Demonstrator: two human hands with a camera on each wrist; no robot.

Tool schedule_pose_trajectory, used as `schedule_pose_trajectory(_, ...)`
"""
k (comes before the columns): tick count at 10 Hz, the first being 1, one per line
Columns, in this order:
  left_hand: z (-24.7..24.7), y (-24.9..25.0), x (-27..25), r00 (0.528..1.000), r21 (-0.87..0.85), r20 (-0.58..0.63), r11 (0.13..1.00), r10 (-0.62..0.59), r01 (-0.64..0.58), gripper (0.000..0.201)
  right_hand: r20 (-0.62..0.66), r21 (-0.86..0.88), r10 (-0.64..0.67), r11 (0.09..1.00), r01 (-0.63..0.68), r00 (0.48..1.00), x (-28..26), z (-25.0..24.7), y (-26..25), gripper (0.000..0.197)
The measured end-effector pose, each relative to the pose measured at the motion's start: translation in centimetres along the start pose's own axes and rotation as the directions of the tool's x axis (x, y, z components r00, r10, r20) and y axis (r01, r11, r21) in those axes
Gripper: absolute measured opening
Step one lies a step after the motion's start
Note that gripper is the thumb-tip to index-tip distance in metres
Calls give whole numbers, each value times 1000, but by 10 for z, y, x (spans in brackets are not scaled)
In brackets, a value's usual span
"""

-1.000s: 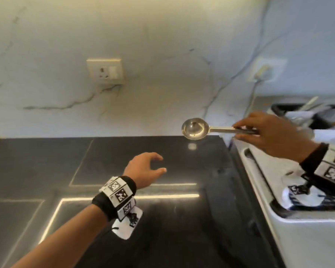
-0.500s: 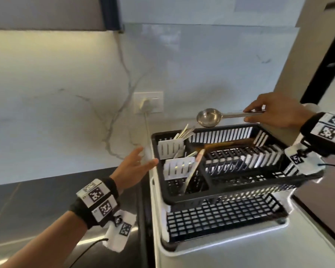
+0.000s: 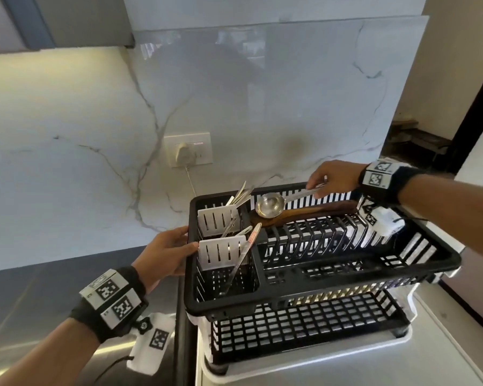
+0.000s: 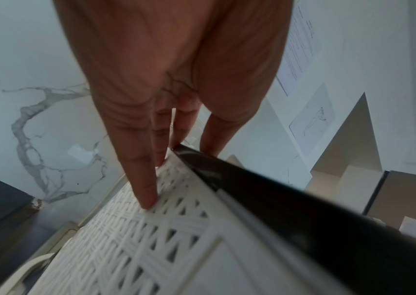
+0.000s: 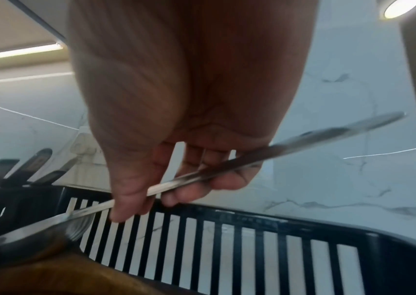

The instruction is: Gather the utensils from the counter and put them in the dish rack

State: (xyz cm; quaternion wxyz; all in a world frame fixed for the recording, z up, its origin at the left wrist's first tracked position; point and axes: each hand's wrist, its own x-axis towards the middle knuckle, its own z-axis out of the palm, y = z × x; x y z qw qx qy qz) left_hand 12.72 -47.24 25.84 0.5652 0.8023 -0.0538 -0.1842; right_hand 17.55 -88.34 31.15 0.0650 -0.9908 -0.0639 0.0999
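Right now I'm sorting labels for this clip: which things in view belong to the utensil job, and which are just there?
Part of the job:
- steel ladle, pinched by the right hand
- dish rack, steadied by the left hand
- cutlery holders with utensils
- wooden spoon

Just there:
- wall socket with plug
- marble backsplash

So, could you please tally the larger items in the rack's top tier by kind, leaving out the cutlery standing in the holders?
White slotted cutlery holders: 2
Steel ladle: 1
Wooden utensil: 1
Total: 4
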Motion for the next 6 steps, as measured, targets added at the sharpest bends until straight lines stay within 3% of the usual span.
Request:
schedule_pose_trajectory(1,0,1,0,1000,0,0,1000,-9,9,35,116,-22,-71,997,74,991,29,13,-6,32)
schedule_pose_trajectory(4,-2,-2,0,1000,-29,-5,1000,7,-8,37,183,-62,-29,997,41,983,43,39,-6,33)
schedule_pose_trajectory(6,-10,-8,4,999,-108,53,994,13,-7,39,16,-10,59,998,-59,998,37,37,-21,37)
